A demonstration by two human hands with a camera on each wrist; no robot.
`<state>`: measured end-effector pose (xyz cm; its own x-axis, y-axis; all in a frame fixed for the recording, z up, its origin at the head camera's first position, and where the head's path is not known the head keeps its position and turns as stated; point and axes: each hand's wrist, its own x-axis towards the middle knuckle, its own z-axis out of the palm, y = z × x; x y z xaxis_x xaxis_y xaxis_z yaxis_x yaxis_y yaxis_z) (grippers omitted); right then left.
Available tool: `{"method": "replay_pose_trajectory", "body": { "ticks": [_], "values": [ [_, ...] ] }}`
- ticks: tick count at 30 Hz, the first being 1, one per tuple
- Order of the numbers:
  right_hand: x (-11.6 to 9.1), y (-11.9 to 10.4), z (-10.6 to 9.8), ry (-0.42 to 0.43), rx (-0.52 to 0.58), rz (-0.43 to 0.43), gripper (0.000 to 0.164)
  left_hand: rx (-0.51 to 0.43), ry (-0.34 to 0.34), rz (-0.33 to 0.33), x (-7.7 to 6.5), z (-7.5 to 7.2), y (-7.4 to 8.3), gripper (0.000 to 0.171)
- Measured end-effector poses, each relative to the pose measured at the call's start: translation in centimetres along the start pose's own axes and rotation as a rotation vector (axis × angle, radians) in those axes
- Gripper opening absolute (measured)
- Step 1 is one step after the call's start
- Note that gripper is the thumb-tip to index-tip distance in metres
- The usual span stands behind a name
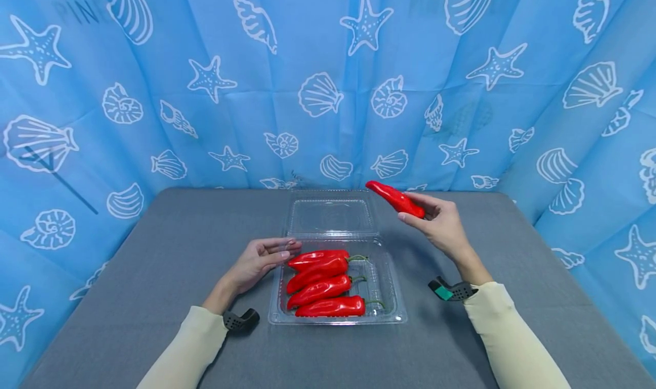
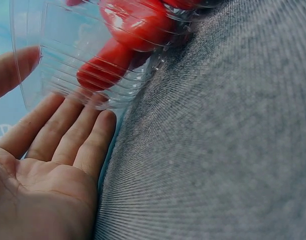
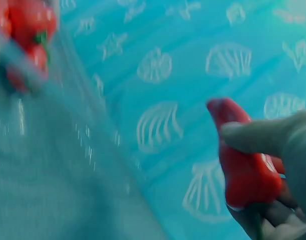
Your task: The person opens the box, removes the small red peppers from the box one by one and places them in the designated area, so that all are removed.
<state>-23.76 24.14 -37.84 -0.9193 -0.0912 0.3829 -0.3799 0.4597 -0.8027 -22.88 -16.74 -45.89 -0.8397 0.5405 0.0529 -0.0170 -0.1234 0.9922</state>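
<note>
A long red pepper (image 1: 397, 200) is held up above the table by my right hand (image 1: 439, 221), thumb on one side and fingers on the other. Its tip points up and to the left; in the right wrist view the green stem end of the pepper (image 3: 248, 175) faces the palm. Several more red peppers (image 1: 328, 290) lie side by side in a clear plastic box (image 1: 392, 315), stems to the right. At the box's left wall, my left hand (image 1: 263, 261) rests with extended fingers; in the left wrist view the fingertips touch the ribbed clear side (image 2: 57, 75).
The box's clear lid (image 1: 330, 215) is folded back, lying toward the far edge of the grey table (image 1: 205, 229). Behind the table hangs a blue curtain (image 1: 287, 41) with white shells and starfish. Black bands (image 1: 241, 320) sit at both wrists.
</note>
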Motion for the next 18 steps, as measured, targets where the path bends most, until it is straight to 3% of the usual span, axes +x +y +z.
{"method": "replay_pose_trajectory", "body": {
  "ticks": [11, 18],
  "values": [
    [0.1, 5.8, -0.5, 0.247, -0.127, 0.260, 0.056, 0.003, 0.005, -0.010, 0.0, 0.0, 0.1, 0.052],
    [-0.4, 7.6, 0.5, 0.274, -0.238, 0.364, 0.054, 0.007, 0.005, -0.004, 0.0, 0.0, 0.1, 0.052]
  ]
}}
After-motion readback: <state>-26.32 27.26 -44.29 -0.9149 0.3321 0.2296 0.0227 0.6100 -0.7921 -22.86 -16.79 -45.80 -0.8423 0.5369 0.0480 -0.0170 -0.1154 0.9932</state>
